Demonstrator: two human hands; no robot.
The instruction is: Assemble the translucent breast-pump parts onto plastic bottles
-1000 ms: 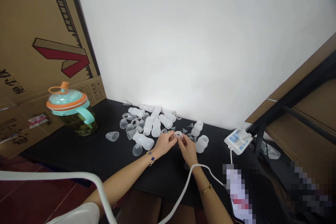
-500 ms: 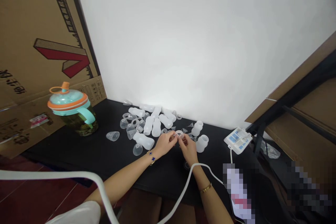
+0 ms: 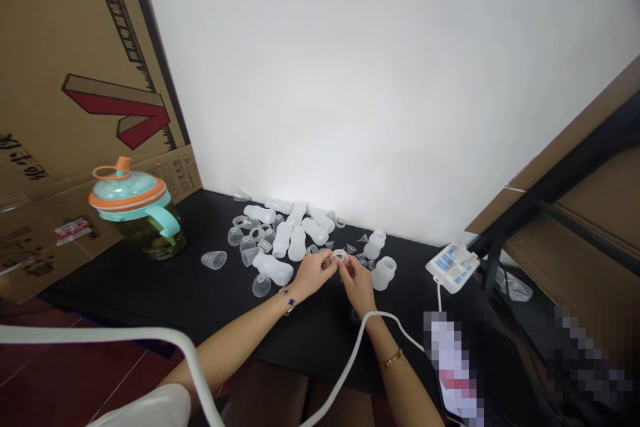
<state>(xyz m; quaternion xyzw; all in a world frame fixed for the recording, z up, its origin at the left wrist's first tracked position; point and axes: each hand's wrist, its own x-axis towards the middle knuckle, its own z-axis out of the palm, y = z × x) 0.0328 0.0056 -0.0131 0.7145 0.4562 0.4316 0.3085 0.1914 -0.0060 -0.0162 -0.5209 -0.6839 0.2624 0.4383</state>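
My left hand [image 3: 313, 273] and my right hand [image 3: 358, 282] meet over the black table, fingers pinched on opposite sides of a translucent bottle ring [image 3: 339, 255]. Whether a teat sits inside the ring is too small to tell. Just right of my right hand, an open white baby bottle [image 3: 384, 273] stands upright, with another bottle [image 3: 375, 244] behind it. Small clear teats [image 3: 351, 249] lie beyond my fingers. Left of my left hand a white bottle [image 3: 274, 269] lies on its side, near a clear dome cap [image 3: 261, 285].
Several more bottles [image 3: 297, 243], caps and rings [image 3: 257, 233] lie toward the wall. A handled jug [image 3: 145, 213] stands at left before a cardboard box [image 3: 75, 113]. A white power strip [image 3: 453, 267] is at right; its cable [image 3: 350, 373] crosses in front of my right arm.
Both hands keep their pinch on the ring in nearly the same place. The whole view has shifted very slightly; nothing on the table has visibly moved.
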